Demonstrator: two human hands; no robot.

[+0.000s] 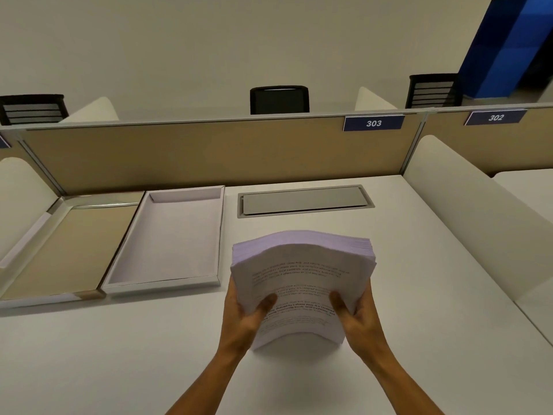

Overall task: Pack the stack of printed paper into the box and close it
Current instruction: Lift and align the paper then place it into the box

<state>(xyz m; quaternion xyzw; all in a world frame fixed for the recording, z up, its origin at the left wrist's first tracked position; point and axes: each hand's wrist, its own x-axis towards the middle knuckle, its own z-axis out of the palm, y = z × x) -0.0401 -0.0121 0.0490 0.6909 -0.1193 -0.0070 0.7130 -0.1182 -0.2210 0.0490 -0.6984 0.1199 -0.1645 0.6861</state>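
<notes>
Lying open on the left of the bench [119, 354] is the box [167, 238]. The thick paper stack [302, 283], heavy and bendy, is held above the bench, gripped at both sides by the left hand [245, 319] and right hand [356, 313].

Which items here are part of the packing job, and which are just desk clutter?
Job: paper stack, held by left hand and right hand; open box tray; box lid.
Not involved: cable hatch, desk number signs, chairs.
</notes>
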